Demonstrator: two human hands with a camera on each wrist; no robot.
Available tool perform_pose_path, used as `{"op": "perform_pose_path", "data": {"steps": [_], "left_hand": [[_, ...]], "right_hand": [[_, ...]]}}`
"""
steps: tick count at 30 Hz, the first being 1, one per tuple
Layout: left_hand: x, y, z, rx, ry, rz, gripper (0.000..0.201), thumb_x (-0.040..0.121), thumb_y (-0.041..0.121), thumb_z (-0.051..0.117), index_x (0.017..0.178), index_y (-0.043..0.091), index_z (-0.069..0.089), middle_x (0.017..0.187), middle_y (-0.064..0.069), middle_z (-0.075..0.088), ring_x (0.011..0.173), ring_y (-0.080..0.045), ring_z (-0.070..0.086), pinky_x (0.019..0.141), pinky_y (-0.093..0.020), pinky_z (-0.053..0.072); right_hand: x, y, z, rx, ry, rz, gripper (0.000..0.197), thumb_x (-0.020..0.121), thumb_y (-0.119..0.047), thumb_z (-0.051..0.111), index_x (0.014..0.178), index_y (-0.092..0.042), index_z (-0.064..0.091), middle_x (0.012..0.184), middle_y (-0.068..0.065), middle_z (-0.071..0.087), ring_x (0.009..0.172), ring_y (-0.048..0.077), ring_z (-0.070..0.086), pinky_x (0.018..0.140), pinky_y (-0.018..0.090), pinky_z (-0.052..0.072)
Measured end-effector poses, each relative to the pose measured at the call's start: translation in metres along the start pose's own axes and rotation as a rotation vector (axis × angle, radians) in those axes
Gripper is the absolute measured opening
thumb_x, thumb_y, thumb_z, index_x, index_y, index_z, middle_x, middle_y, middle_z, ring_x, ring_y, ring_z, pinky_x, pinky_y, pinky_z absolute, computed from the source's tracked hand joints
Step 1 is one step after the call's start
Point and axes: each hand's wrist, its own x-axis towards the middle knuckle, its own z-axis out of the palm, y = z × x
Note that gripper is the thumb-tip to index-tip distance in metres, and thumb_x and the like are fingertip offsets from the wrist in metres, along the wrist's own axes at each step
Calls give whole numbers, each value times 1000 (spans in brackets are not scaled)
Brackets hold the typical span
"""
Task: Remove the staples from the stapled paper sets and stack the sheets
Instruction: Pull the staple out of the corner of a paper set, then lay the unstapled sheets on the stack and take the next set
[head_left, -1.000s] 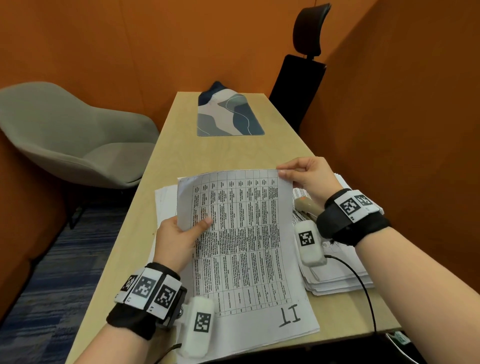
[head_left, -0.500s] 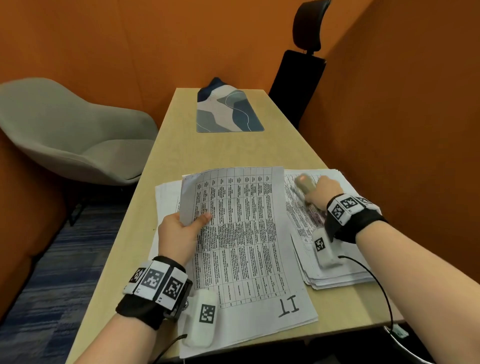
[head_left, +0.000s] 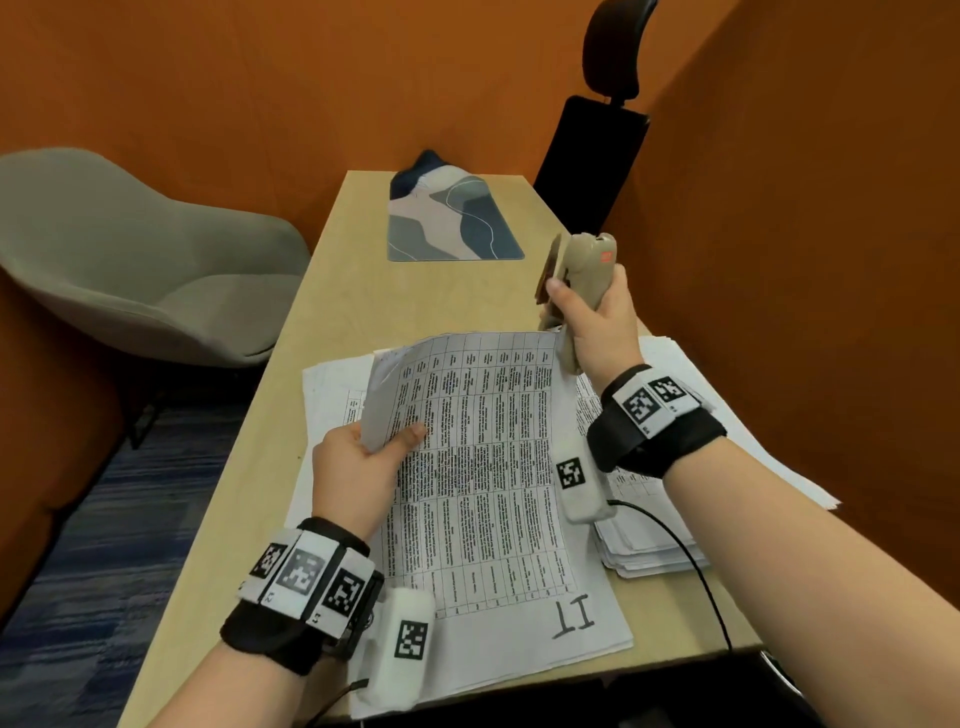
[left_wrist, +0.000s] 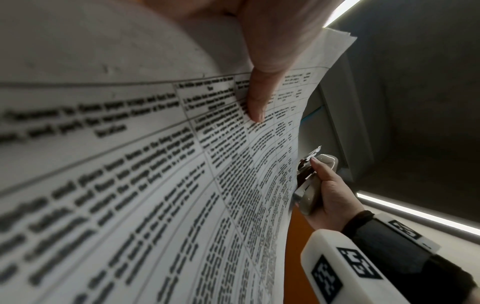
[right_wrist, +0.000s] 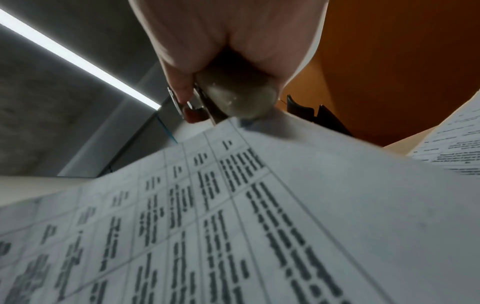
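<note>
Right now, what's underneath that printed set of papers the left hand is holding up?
Under the paper set lie more printed sheets, peeking out on the left, on the table. How many there are stays hidden.

Two chairs (head_left: 150, 260), one mat (head_left: 452, 218), one stapler (head_left: 587, 270)

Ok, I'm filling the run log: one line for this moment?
left hand: grips paper set | right hand: holds staple remover raised | staple: not visible

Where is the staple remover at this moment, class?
In the head view the staple remover is on the right, gripped in the right hand and raised above the far right corner of the paper set that the left hand holds.
</note>
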Motion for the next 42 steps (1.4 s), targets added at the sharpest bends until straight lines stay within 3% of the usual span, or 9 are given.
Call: {"op": "perform_pose_path", "data": {"steps": [5, 13, 17, 20, 23, 27, 30, 35, 42], "left_hand": [[-2, 2, 0, 25, -14, 22, 15, 79, 19, 71, 70, 13, 61, 73, -6, 61, 73, -20, 55, 70, -33, 48], [-4, 3, 1, 12, -44, 14, 15, 78, 19, 71, 73, 12, 60, 74, -10, 60, 72, -20, 54, 72, -36, 47], [2, 15, -3, -23, -5, 11, 13, 80, 14, 70, 70, 19, 62, 76, -2, 65, 73, -20, 60, 75, -39, 51], [9, 19, -6, -13, 21, 12, 9, 81, 13, 69, 75, 17, 63, 77, -1, 65, 75, -22, 61, 76, -35, 51], [15, 26, -10, 16, 33, 20, 6, 83, 14, 67, 82, 18, 63, 79, -2, 64, 77, -21, 60, 75, -31, 49], [22, 40, -20, -5, 104, 42, 10, 84, 10, 66, 93, 14, 62, 74, 6, 59, 69, -7, 56, 63, -22, 44], [28, 48, -22, 12, 147, 45, 17, 83, 11, 67, 100, 10, 65, 86, -2, 63, 80, -17, 60, 76, -28, 46], [37, 58, -22, -6, 170, 27, 27, 84, 12, 67, 110, 5, 64, 96, -4, 62, 89, -21, 59, 81, -29, 45], [38, 74, -8, -270, 88, -54, 14, 86, 10, 63, 100, 12, 64, 99, -3, 69, 89, -18, 68, 85, -37, 52]], "right_hand": [[6, 1, -2, -69, 197, -63, 24, 87, -33, 63, 93, -15, 48, 81, -8, 54, 76, 10, 52, 58, 6, 40], [4, -9, -2, -38, 243, -28, 23, 86, -37, 63, 68, -23, 56, 66, -9, 56, 61, 5, 52, 57, 13, 41], [-5, -28, -11, 317, 332, -95, 12, 88, -28, 62, 89, -17, 58, 79, -6, 62, 72, 7, 60, 72, 22, 51], [-14, -42, -23, 414, 141, -47, 22, 89, -33, 58, 95, -12, 57, 77, -4, 64, 71, 9, 64, 75, 28, 55], [-32, -40, -28, 158, -198, 69, 27, 90, -40, 50, 85, -16, 61, 71, -5, 66, 59, 6, 62, 57, 20, 52], [-53, -26, -29, 25, -344, 109, 31, 79, -48, 56, 79, -17, 59, 65, -5, 64, 55, 10, 60, 50, 17, 48], [-62, -23, -25, 13, -483, 169, 34, 78, -45, 59, 83, -11, 60, 69, -3, 64, 56, 4, 62, 56, 19, 51], [-56, -26, -27, 28, -506, 133, 45, 75, -49, 59, 97, -9, 63, 88, 7, 70, 80, 22, 67, 78, 39, 55], [-47, -28, -43, -88, -531, 290, 25, 83, -38, 60, 83, -14, 64, 77, 2, 70, 66, 14, 65, 67, 27, 54]]}}
